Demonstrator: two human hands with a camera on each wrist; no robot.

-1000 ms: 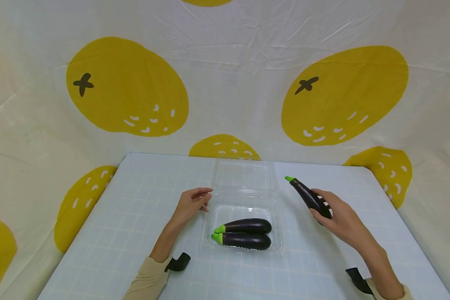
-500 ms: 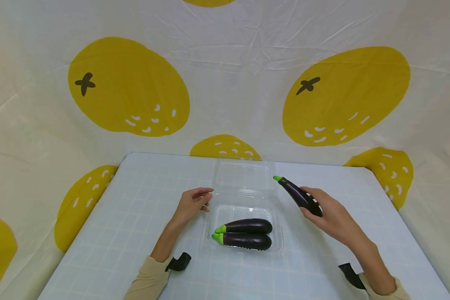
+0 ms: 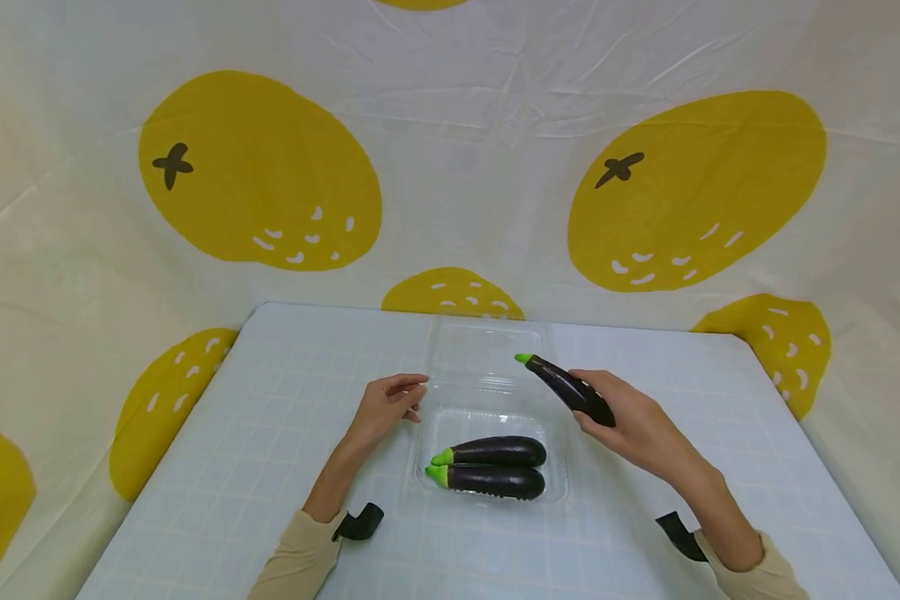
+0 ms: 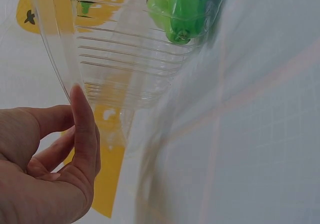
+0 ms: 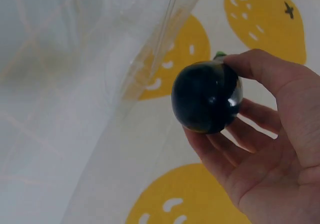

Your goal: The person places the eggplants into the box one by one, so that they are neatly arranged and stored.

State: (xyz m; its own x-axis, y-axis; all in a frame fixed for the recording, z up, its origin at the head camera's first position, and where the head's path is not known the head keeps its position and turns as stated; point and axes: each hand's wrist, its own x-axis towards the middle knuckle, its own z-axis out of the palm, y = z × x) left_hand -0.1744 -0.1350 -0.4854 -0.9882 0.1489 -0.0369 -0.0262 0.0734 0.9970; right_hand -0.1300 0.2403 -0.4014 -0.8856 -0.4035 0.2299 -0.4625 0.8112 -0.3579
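My right hand (image 3: 630,421) holds a glossy dark purple eggplant (image 3: 566,385) by its thick end, its green tip pointing left. It hangs above the back right of a clear plastic clamshell container (image 3: 558,492), overlapping the raised-back lid (image 3: 487,348) in the head view. The right wrist view shows thumb and fingers around the rounded end of the eggplant (image 5: 206,97). Two more eggplants, a rear one (image 3: 498,451) and a front one (image 3: 495,482), lie side by side in the container, green ends left. My left hand (image 3: 381,408) has its fingertips at the container's left rim near the hinge.
A pale checked cloth covers the table (image 3: 307,342). Behind it hangs a cream curtain (image 3: 472,208) with large yellow fruit prints. Black wrist mounts, one on the left (image 3: 360,522) and one on the right (image 3: 681,536), sit at the sleeves.
My right hand has carried the eggplant leftward, from beside the container to over its back right part. The left hand and the two eggplants in the container have stayed in place.
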